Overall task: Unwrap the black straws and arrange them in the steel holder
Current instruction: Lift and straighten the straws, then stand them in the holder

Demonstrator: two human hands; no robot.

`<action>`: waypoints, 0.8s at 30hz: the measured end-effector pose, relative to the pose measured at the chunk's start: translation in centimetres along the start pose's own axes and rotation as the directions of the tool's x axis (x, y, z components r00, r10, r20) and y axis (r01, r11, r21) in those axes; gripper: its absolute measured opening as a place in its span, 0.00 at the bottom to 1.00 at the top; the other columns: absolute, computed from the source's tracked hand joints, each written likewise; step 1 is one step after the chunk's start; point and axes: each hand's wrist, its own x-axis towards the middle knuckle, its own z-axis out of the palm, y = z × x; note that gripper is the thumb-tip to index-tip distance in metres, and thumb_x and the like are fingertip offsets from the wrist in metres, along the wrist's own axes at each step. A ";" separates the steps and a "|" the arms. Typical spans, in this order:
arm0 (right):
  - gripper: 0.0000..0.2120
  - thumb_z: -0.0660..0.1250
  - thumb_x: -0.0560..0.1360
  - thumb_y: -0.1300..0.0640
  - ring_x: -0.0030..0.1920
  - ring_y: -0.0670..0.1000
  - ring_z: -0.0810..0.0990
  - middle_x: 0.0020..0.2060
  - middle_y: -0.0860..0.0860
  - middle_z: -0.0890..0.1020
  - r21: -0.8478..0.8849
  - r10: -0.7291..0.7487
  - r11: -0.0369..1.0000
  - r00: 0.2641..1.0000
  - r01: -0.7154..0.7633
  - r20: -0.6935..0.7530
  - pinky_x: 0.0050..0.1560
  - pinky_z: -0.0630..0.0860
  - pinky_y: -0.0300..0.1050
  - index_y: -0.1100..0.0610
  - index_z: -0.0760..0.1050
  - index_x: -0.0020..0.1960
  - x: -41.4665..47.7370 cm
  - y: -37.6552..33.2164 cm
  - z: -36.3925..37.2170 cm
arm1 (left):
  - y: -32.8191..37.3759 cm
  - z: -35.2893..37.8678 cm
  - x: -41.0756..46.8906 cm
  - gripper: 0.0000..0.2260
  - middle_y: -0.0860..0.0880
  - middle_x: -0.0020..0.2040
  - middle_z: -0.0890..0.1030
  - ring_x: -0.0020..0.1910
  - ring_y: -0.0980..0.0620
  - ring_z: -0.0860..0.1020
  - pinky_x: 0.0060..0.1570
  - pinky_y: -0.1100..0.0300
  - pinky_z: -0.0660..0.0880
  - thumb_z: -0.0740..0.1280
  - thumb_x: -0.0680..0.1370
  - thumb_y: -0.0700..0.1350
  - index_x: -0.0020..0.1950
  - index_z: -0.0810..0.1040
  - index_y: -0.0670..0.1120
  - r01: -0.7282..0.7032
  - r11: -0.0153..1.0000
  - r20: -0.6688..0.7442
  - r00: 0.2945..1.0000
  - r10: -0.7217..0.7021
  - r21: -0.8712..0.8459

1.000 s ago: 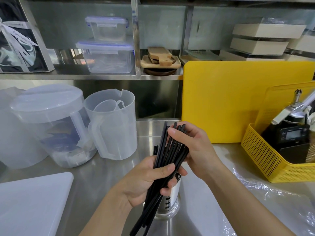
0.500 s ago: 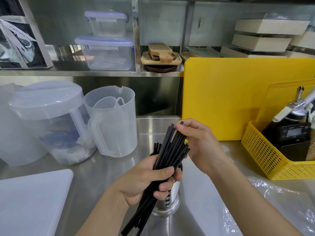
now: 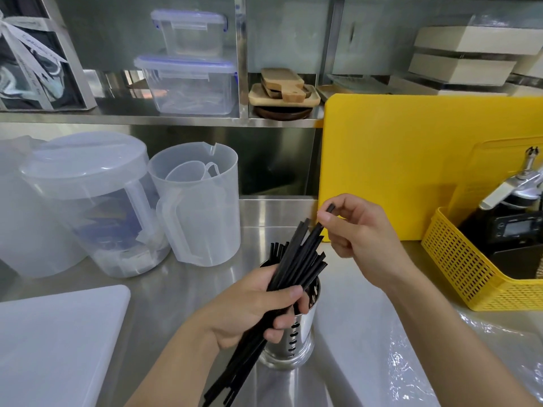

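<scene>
My left hand point(image 3: 255, 309) grips a slanted bundle of black straws point(image 3: 296, 259) around its middle, just in front of the steel holder point(image 3: 299, 333). The bundle's lower ends run down past my wrist toward the bottom edge. My right hand point(image 3: 358, 236) pinches the top end of one black straw point(image 3: 318, 227) between thumb and forefinger, raised a little above the other tips. The perforated steel holder stands on the steel counter, partly hidden behind my left fingers. A few straw tips point(image 3: 276, 249) stick up from it behind the bundle.
Clear plastic wrap point(image 3: 411, 362) lies on the counter at lower right. A white board point(image 3: 55, 345) sits at lower left. Two clear plastic jugs point(image 3: 199, 207) stand at the left. A yellow cutting board point(image 3: 411, 168) leans at the back and a yellow basket point(image 3: 470, 268) stands at the right.
My right hand has shifted from resting on the bundle's tips to pinching a single straw and drawing it up and right. My left hand keeps the bundle over the holder.
</scene>
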 end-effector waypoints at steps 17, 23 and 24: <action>0.06 0.73 0.66 0.60 0.19 0.43 0.61 0.22 0.48 0.71 0.000 0.202 0.976 0.911 -0.217 0.359 0.20 0.52 0.33 0.60 0.80 0.41 0.5 -0.3 -0.7 | -2.1 -0.7 0.1 0.22 0.50 0.39 0.74 0.26 0.60 0.68 0.22 0.71 0.68 0.61 0.78 0.42 0.71 0.62 0.36 0.183 0.896 0.485 0.874 0.041 -0.405; 0.09 0.70 0.63 0.55 0.19 0.43 0.61 0.19 0.47 0.67 -0.093 0.201 0.979 0.912 -0.179 0.356 0.21 0.54 0.32 0.61 0.81 0.39 0.3 -0.3 -0.4 | -2.5 -0.3 0.4 0.23 0.50 0.39 0.75 0.28 0.61 0.72 0.23 0.70 0.68 0.61 0.78 0.42 0.71 0.61 0.36 0.209 0.891 0.499 0.866 0.022 -0.404; 0.10 0.70 0.64 0.56 0.19 0.43 0.62 0.19 0.47 0.68 -0.089 0.187 0.982 0.915 -0.166 0.357 0.21 0.55 0.32 0.62 0.81 0.39 0.3 -0.2 -0.5 | -2.6 -0.3 0.4 0.23 0.50 0.39 0.75 0.28 0.61 0.72 0.23 0.70 0.68 0.61 0.78 0.42 0.71 0.61 0.36 0.209 0.891 0.499 0.866 0.023 -0.404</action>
